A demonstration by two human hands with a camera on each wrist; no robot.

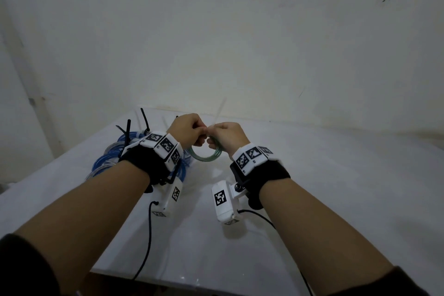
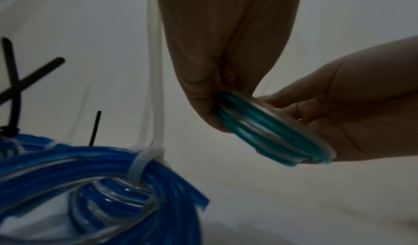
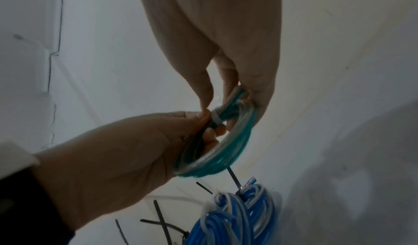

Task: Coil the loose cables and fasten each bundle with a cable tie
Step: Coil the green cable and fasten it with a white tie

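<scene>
A small coil of green and clear cable (image 1: 204, 156) hangs above the white table (image 1: 312, 187), held between both hands. My left hand (image 1: 189, 131) grips its left side, fingers curled round the strands (image 2: 228, 109). My right hand (image 1: 227, 133) holds the right side, with fingers through the coil (image 3: 233, 141). A white cable tie (image 3: 216, 118) wraps the strands where my right thumb and forefinger meet my left thumb. Its blurred tail (image 1: 219, 111) sticks up between the hands.
Several blue and clear cable bundles (image 1: 109, 160) lie on the table under my left wrist, fastened with white ties (image 2: 144, 161) and black ties (image 1: 145, 119) whose tails stick up. The wall (image 1: 240, 31) rises just behind the table. Camera leads (image 1: 147, 243) trail off the front edge.
</scene>
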